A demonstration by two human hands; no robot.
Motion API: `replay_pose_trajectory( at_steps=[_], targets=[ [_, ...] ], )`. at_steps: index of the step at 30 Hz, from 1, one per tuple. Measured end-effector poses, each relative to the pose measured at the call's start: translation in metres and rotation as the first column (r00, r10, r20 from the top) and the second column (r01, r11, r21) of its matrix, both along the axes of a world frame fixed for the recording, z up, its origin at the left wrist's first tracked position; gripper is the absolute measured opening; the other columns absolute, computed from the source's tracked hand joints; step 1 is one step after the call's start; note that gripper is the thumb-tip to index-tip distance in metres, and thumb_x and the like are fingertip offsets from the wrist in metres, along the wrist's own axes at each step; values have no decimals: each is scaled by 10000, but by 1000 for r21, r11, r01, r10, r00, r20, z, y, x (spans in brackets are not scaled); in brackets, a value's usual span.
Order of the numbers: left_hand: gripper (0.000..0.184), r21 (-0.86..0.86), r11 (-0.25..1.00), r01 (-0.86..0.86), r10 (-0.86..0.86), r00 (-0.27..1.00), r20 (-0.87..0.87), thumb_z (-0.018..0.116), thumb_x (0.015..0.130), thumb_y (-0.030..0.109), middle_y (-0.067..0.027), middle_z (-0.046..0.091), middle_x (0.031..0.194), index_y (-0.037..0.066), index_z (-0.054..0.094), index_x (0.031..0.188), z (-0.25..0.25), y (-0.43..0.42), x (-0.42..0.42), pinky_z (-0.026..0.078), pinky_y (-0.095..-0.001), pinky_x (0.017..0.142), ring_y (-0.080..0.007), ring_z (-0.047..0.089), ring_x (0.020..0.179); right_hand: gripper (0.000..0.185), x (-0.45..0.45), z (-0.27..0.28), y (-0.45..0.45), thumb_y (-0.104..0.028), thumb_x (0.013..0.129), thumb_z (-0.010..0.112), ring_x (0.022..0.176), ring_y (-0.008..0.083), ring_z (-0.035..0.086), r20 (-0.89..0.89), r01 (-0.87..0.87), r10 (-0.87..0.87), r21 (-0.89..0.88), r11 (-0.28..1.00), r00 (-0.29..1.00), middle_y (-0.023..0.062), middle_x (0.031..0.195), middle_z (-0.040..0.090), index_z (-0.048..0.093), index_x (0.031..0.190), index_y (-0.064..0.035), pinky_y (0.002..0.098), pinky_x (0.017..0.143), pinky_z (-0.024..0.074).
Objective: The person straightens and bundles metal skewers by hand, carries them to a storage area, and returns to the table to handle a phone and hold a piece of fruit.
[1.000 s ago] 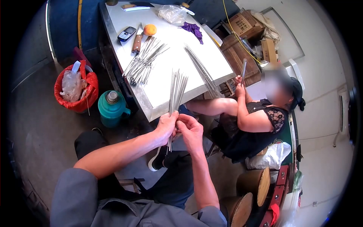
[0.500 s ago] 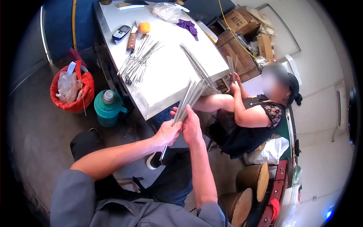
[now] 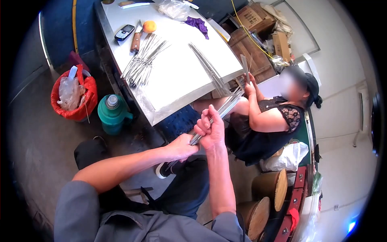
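The left hand (image 3: pixel 182 149) is grasping the rod bundle (image 3: pixel 229 103), which is slanting far-right beside the table (image 3: pixel 173 80); the right hand (image 3: pixel 211 128) (curled, its hold unclear) is lying nearer the bundle's far end.

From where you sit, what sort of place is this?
Probably a small workshop, perhaps in a home: thin rods are held in a bunch, more lie on the table, and boxes are piled beyond it.

On the worktop (image 3: pixel 173 76), a knife (image 3: pixel 136 42) lies between a phone (image 3: pixel 124 32) and a fruit (image 3: pixel 149 27), a pile of rods (image 3: pixel 141 63) before them. Left of the worktop, a flask (image 3: pixel 114 115) stands right of a bucket (image 3: pixel 91 93).
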State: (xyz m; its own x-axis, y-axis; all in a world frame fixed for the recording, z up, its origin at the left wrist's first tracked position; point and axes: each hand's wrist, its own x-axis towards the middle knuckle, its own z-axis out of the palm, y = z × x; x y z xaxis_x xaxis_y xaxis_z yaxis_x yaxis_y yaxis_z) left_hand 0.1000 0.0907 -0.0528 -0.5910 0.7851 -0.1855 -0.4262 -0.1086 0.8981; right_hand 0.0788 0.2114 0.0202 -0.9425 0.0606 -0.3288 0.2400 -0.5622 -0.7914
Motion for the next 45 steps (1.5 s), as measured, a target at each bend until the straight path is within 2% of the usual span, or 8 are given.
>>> replay_pose_trajectory(
  at_steps=[3, 5, 9, 19, 25, 30, 37, 45],
  targets=[
    [163, -33, 993, -116, 106, 972, -211, 585, 828, 119, -27, 507, 553, 34, 498, 719, 24, -6, -9, 406, -274, 430, -107, 518, 474, 319, 3, 22, -13, -318, 953, 528, 385, 74, 265, -176, -15, 28, 77, 997, 984, -21, 450, 357, 571, 775, -57, 233, 380, 213],
    [170, 125, 925, -358, 362, 738, -570, 625, 802, 120, -54, 565, 585, -10, 546, 727, 27, -1, -21, 443, -289, 524, -94, 556, 568, 329, 3, 37, -19, -315, 942, 545, 400, 98, 302, -306, -26, 62, 120, 992, 950, 7, 456, 359, 582, 780, -31, 252, 387, 240],
    [98, 215, 895, -390, 431, 637, -640, 662, 772, 77, -58, 630, 678, -13, 627, 791, 54, -5, -49, 473, -281, 634, -78, 575, 678, 339, -7, 66, -32, -313, 941, 538, 420, 113, 343, -531, 6, 96, 187, 982, 842, 27, 482, 383, 560, 786, -13, 262, 408, 274],
    [68, 304, 793, -527, 575, 487, -657, 671, 755, 88, -75, 662, 696, 33, 658, 794, 74, -30, -102, 504, -292, 662, -125, 636, 672, 246, -58, 85, -76, -205, 894, 624, 464, 100, 449, -596, 101, 32, 189, 977, 802, 34, 562, 488, 563, 774, 1, 223, 426, 349],
    [108, 478, 677, -560, 715, 346, -607, 665, 764, 94, -102, 643, 669, 9, 605, 734, 71, -34, -116, 493, -312, 633, -147, 629, 651, 271, -56, 97, -100, -198, 892, 643, 435, 43, 414, -580, 132, 147, 410, 903, 801, -7, 541, 503, 602, 716, 3, 183, 400, 305],
    [115, 258, 674, -692, 629, 354, -692, 655, 755, 103, -167, 633, 682, 2, 599, 759, 45, -34, -119, 501, -352, 644, -276, 673, 711, 287, -73, 63, -90, -234, 880, 663, 459, 35, 452, -501, 74, 195, 467, 881, 843, -11, 555, 534, 622, 721, 0, 174, 423, 340],
    [139, 141, 703, -698, 573, 438, -693, 674, 748, 113, -161, 638, 675, -14, 616, 745, 39, -31, -123, 502, -349, 637, -253, 665, 675, 210, -84, 51, -80, -182, 858, 662, 496, 70, 499, -490, 129, 119, 442, 888, 864, 42, 629, 589, 621, 774, 5, 202, 470, 410],
    [83, 368, 536, -759, 788, 295, -540, 659, 747, 62, -126, 637, 635, -5, 624, 713, 25, -15, -119, 490, -322, 598, -189, 642, 616, 138, -77, 56, -87, -108, 834, 664, 489, 77, 498, -486, 121, 167, 508, 853, 858, 47, 627, 584, 615, 772, 6, 194, 464, 397]
  ],
)
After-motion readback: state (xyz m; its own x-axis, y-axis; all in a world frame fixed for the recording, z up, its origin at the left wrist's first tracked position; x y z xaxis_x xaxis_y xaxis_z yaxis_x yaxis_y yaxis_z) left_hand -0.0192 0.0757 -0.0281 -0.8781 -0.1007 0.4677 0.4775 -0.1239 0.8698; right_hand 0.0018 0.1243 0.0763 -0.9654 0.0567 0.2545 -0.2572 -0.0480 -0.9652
